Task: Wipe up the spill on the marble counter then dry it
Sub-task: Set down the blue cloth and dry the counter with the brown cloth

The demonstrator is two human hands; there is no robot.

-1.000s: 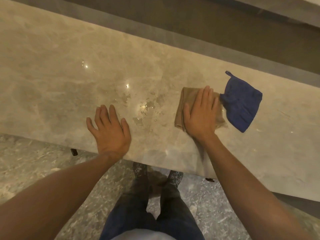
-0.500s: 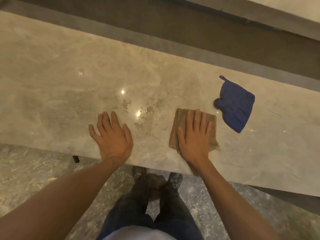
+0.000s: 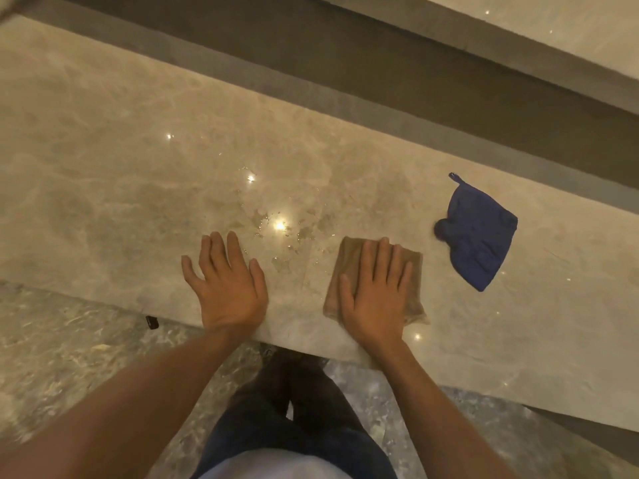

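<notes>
A wet patch of spill (image 3: pixel 290 233) glistens on the beige marble counter (image 3: pixel 121 160), between my two hands. My right hand (image 3: pixel 375 295) lies flat, fingers spread, pressing a folded tan cloth (image 3: pixel 345 261) onto the counter just right of the spill. My left hand (image 3: pixel 228 285) rests flat and open on the marble left of the wet patch, near the front edge, holding nothing. A crumpled blue cloth (image 3: pixel 480 236) lies loose on the counter to the right of the tan cloth, apart from it.
The counter's front edge (image 3: pixel 304 344) runs under both wrists, with my legs and the grey stone floor (image 3: pixel 69 357) below. A dark recessed strip (image 3: pixel 345 60) borders the counter at the back. A small black object (image 3: pixel 152 322) sits under the edge at left.
My right hand slid the tan cloth toward me and slightly left, away from the blue cloth it was touching. My left hand stayed flat in place.
</notes>
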